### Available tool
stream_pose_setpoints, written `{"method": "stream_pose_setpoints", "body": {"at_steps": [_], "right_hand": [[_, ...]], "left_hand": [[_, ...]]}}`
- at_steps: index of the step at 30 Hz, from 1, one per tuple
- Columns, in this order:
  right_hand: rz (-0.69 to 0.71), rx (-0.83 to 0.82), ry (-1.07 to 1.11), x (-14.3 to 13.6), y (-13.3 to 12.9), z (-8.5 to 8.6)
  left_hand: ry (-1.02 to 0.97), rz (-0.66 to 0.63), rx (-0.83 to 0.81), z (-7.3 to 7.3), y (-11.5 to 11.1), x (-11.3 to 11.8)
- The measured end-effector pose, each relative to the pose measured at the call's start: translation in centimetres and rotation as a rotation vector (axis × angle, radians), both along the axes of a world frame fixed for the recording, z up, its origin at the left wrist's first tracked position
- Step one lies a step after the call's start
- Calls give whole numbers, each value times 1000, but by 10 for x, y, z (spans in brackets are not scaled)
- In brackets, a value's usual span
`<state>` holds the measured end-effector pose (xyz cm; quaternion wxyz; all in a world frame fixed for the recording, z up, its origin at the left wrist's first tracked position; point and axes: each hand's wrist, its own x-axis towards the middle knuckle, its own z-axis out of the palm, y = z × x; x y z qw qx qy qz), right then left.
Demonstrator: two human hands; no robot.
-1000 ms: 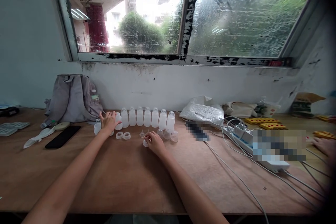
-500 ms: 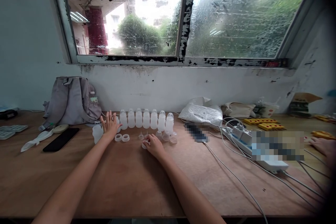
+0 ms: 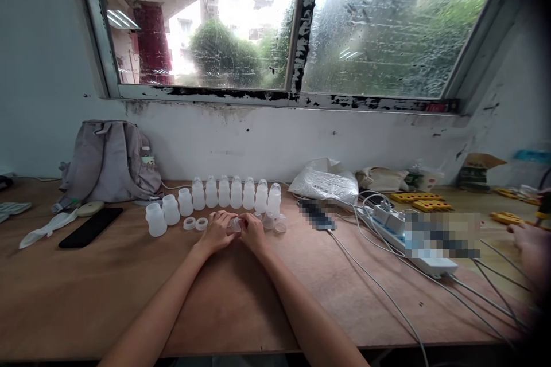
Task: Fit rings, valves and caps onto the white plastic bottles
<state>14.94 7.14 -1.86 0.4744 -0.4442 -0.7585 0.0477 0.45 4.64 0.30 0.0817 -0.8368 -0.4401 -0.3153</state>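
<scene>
My left hand [image 3: 218, 230] and my right hand [image 3: 253, 233] meet low over the table, fingers closed around a small translucent bottle ring [image 3: 235, 225]. Fingers cover much of it, so any part inside cannot be made out. Left of my left hand lie two loose rings [image 3: 201, 223]. Behind them three frosted baby bottles [image 3: 156, 221] stand open-topped. A curved row of several more baby bottles [image 3: 236, 195] wears clear domed caps. Beside my right hand, loose clear caps [image 3: 280, 226] rest on the wood.
On the left are a grey backpack [image 3: 109, 160], a black phone [image 3: 91, 228] and a white strip [image 3: 47, 230]. To the right lie a silvery plastic bag [image 3: 325, 180], a power strip [image 3: 434, 264] with trailing cables and yellow blocks [image 3: 430, 205]. Another person's hand [image 3: 527, 238] is at far right.
My left hand has left the bottles on the left and come to the middle, joining my right hand at the ring. The view has shifted slightly.
</scene>
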Motion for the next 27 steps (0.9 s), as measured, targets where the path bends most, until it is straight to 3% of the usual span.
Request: {"method": "stream_pose_setpoints", "body": {"at_steps": [5, 16, 22, 27], "right_hand": [[62, 16, -18, -7, -3, -2], [68, -5, -38, -14, -8, -1], [132, 89, -44, -8, -10, 2], [-51, 137, -10, 3, -8, 6]], "left_hand": [[-8, 75, 4, -9, 3, -4], [-28, 84, 22, -7, -1, -11], [-45, 85, -25, -7, -1, -19], [-82, 230, -41, -13, 4, -32]]}}
